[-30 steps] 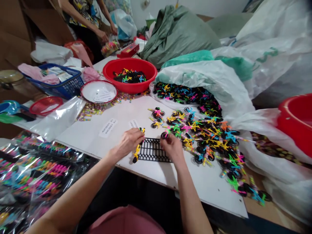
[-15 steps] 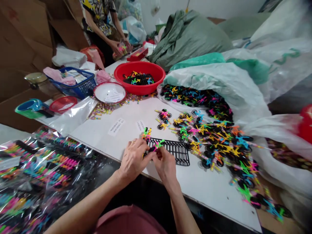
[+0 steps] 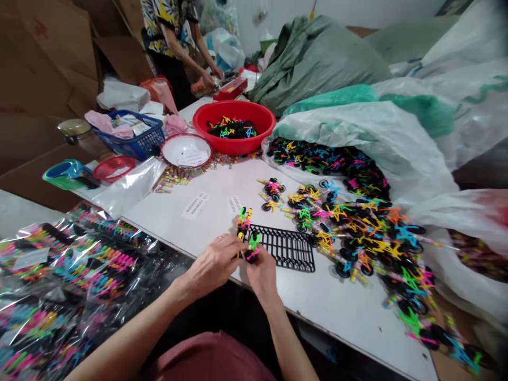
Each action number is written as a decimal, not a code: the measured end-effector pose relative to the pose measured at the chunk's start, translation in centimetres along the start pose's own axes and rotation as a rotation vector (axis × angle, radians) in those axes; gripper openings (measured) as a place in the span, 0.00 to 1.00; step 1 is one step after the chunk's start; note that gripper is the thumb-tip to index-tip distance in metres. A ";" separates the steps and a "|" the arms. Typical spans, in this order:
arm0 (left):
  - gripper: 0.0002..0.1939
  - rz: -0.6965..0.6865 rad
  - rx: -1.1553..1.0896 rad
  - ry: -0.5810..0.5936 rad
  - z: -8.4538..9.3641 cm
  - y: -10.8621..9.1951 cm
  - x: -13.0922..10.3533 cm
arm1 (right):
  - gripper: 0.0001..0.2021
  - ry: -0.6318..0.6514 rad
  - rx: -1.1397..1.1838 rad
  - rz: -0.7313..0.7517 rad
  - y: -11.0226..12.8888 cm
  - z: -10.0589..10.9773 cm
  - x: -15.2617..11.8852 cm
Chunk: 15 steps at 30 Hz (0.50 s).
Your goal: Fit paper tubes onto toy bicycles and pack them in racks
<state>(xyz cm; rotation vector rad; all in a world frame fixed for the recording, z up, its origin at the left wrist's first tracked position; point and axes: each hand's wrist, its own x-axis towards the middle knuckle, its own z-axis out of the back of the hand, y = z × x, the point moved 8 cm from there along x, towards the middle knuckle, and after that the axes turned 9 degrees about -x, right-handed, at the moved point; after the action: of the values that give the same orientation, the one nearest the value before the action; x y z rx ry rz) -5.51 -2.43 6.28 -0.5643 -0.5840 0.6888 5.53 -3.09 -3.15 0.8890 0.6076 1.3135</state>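
Note:
My right hand pinches a small green and pink toy bicycle with black wheels, held over the left end of a black plastic rack. The rack lies on the white table and has many narrow bars. My left hand is closed at the rack's left end, its fingertips partly hidden beside the toy bicycle. Just beyond my left fingers, a few multicoloured toy bicycles stand at that same end of the rack. To the right spreads a loose pile of toy bicycles.
A red basin of toy parts, a white dish and a blue basket stand at the back. Paper slips lie on the table. Bagged toys are at left. Another person's hands work behind.
The green and pink toy bicycle has turned more upright in my right hand. My left hand has drawn back slightly from it. The other person's hands have moved apart.

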 end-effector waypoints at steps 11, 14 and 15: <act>0.08 -0.021 0.049 0.027 -1.6 -0.6 -0.4 | 0.11 0.136 -0.492 0.161 1.2 -1.2 -1.1; 0.11 -0.072 0.118 0.018 -1.8 -1.4 -0.6 | 0.12 0.149 -0.496 0.200 1.7 -1.6 -1.4; 0.11 -0.088 0.123 0.022 -1.8 -1.7 -0.8 | 0.11 0.161 -0.462 0.209 1.7 -1.6 -1.6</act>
<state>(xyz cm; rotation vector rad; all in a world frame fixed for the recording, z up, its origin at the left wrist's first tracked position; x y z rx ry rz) -4.10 -4.57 5.85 -0.4286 -0.5393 0.6298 3.01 -4.28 -2.75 0.4779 0.3151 1.6408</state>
